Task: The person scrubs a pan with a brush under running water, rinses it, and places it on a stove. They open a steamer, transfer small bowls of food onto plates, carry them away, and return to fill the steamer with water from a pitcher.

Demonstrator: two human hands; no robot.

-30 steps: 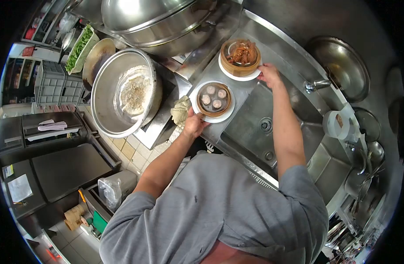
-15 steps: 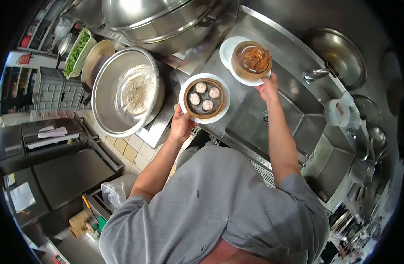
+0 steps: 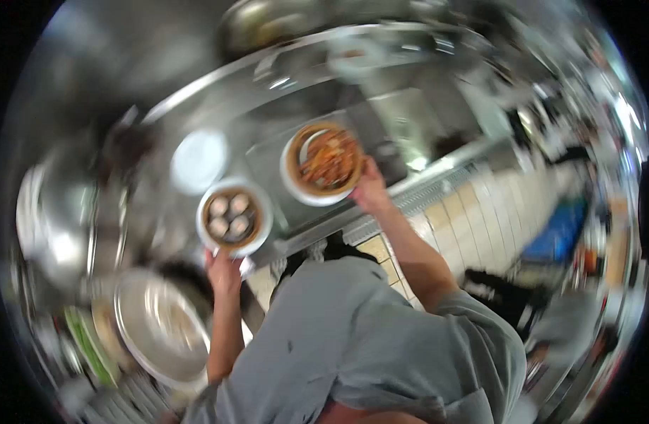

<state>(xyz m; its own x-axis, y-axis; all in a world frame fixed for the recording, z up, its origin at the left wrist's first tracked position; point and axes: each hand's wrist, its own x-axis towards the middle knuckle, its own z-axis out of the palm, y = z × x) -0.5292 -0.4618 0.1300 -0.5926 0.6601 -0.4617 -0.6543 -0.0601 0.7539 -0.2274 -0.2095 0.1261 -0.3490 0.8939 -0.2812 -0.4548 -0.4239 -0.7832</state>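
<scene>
My left hand (image 3: pixel 223 272) is closed on the near edge of a white plate (image 3: pixel 269 212). On that plate sits a round bamboo steamer basket (image 3: pixel 259 227) holding several pale, round dumplings (image 3: pixel 220 206). My right hand (image 3: pixel 370 189) grips the right side of another white plate (image 3: pixel 298 191), raised over the sink. It carries a second bamboo steamer basket (image 3: pixel 293 157), with glossy reddish-brown pieces of food (image 3: pixel 329 161) inside, possibly chicken feet. Fingers of both hands are partly hidden under the plates.
A white plate (image 3: pixel 199 161) lies on the steel counter behind the dumplings. A large metal basin (image 3: pixel 137 332) stands at lower left, with a domed steel steamer (image 3: pixel 59 219) above it. The sink (image 3: pixel 268 148) runs behind my hands. Tiled floor (image 3: pixel 465 240) stretches to the right. Motion blurs the surroundings.
My view has swung to the right. My right hand has lifted its plate and basket away from the white plate on the counter. My left hand still holds the dumpling plate.
</scene>
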